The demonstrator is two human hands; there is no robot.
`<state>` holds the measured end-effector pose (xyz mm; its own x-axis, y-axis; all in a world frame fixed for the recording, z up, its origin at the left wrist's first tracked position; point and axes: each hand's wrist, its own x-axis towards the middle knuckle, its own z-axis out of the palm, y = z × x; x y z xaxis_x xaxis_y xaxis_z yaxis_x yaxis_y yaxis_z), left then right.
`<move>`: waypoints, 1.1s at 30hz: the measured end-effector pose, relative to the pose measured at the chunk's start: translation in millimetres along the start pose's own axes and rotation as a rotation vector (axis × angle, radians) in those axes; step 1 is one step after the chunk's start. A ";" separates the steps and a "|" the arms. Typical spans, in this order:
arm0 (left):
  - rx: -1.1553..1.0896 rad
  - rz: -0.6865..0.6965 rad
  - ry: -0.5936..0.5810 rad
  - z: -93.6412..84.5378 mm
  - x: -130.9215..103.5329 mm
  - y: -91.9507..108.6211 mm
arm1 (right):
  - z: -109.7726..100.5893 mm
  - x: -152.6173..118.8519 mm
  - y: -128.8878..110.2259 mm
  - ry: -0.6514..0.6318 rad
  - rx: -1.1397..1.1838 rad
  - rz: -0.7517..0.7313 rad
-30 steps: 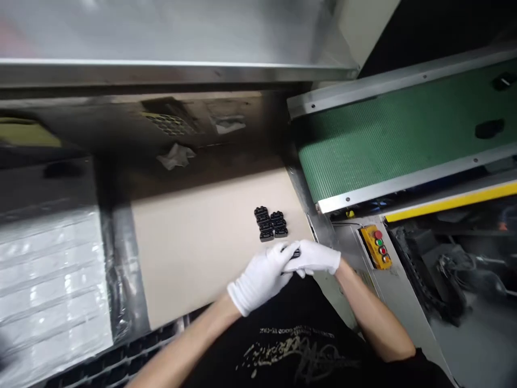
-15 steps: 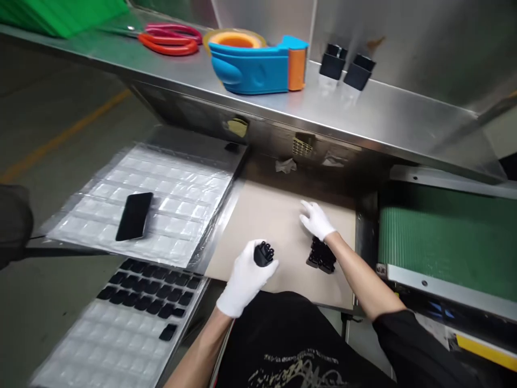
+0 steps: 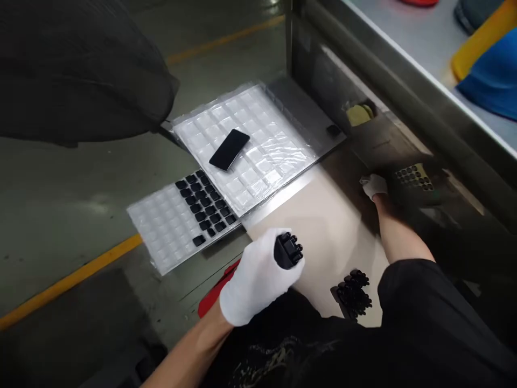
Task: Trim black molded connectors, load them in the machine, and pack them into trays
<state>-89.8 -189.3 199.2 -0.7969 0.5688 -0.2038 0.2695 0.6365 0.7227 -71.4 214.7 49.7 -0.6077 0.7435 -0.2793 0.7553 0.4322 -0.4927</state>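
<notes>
My left hand (image 3: 262, 272), in a white glove, is closed around black plastic parts with rounded knobs (image 3: 290, 249), held above the front of the beige board (image 3: 319, 207). My right hand (image 3: 374, 186), also gloved, reaches over the board's far side, close to the dark back panel. Its fingers are curled together at the tips; whether anything small is between them I cannot make out. A cluster of similar black parts (image 3: 353, 295) lies on the board between my right sleeve and my body.
Left of the board, a clear plastic tray (image 3: 258, 116) carries a black phone (image 3: 229, 149). Below it, another tray (image 3: 155, 226) holds rows of black pieces. Sheets of round dots (image 3: 415, 177) and a yellow pad (image 3: 358, 115) sit on the back panel under a metal shelf (image 3: 404, 46).
My view has swung left. My right hand has moved from above the board's middle to its far side, and its fingers have curled in. My left hand still grips the black parts.
</notes>
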 end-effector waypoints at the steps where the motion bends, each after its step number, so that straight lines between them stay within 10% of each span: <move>1: 0.018 0.044 0.007 -1.7 2.2 1.7 | 3.6 -3.5 1.9 -0.013 0.044 0.016; 5: 0.120 0.179 -0.014 -3.3 11.6 12.5 | 7.0 -67.7 4.8 -0.024 0.390 0.016; 9: 0.185 0.284 -0.150 -0.8 20.4 33.2 | -2.9 -193.0 -3.8 -0.037 1.073 -0.039; 14: 0.201 0.437 -0.334 7.8 15.1 62.4 | -8.1 -326.8 -5.8 0.060 1.329 0.093; 23: 0.164 0.699 -0.639 42.6 -38.8 103.6 | -55.7 -452.8 -5.2 0.575 1.062 0.009; 33: 0.288 0.963 -0.778 68.1 -107.7 131.0 | -55.6 -554.1 -11.0 0.835 0.351 0.060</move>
<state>68.2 -131.7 270.9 0.2860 0.9548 -0.0809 0.7460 -0.1688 0.6443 270.6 -173.6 255.8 -0.0907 0.9470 0.3082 0.5782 0.3020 -0.7579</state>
